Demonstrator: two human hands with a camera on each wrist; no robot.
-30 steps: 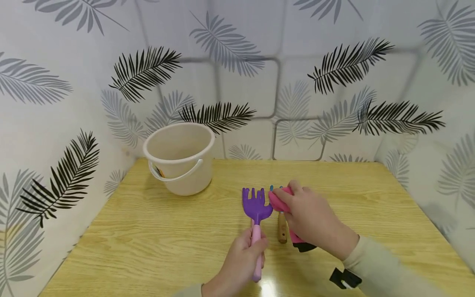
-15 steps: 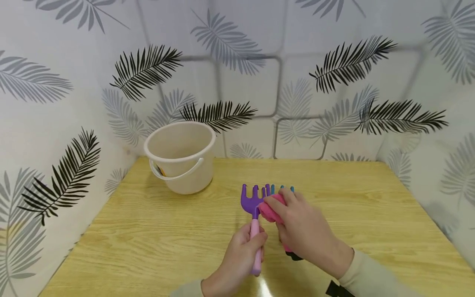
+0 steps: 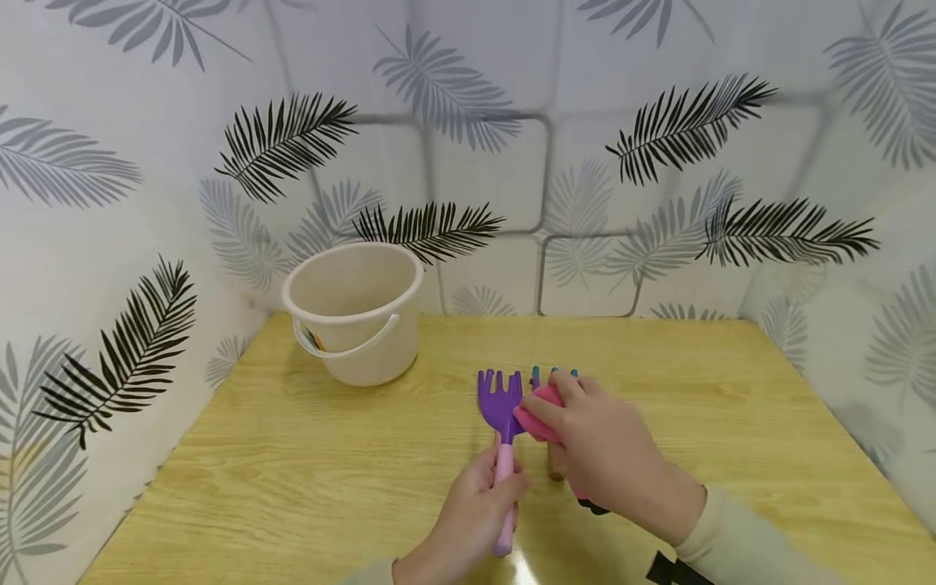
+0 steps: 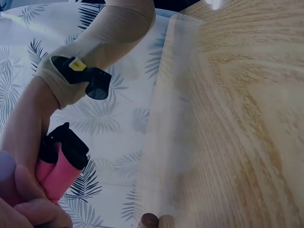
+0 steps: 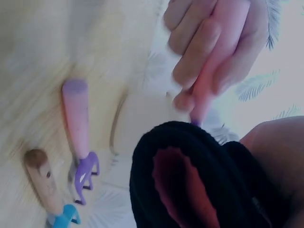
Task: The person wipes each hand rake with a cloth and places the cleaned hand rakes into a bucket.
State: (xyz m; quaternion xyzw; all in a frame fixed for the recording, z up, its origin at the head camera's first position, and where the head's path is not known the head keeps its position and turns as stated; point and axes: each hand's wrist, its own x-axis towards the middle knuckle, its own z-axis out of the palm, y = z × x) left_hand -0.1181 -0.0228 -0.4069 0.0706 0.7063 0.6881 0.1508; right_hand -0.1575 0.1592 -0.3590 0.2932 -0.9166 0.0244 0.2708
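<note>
Above the middle of the wooden desk [image 3: 329,471], we see a purple hand fork [image 3: 499,410] with a pink handle, and it is lifted from the surface. The left hand [image 3: 475,500] is clasped around this handle, with the thumb lying over it, and the tines point away from the person. The right hand [image 3: 610,439] grasps a pink cloth [image 3: 539,413] with a black edge; we observe the cloth against the right side of the fork's purple head, and its black edge hangs below the palm. In the right wrist view, the black edge forms a loop, and pink fabric is visible inside.

Under the hands, we find two more tools lying on the desk, side by side. One is a second purple tool [image 5: 78,126], also with a pink handle; the other is a blue tool [image 5: 45,183] with a wooden handle. From the head, only a part of them is visible to us.

To the left and farther back, a cream bucket [image 3: 383,345] stands upright, with its white handle folded down at the front. Behind the desk, we notice a pale wall covering [image 3: 483,195] with grey and black leaves. On the right sleeve [image 4: 118,28] we see a black device [image 4: 97,83].
</note>
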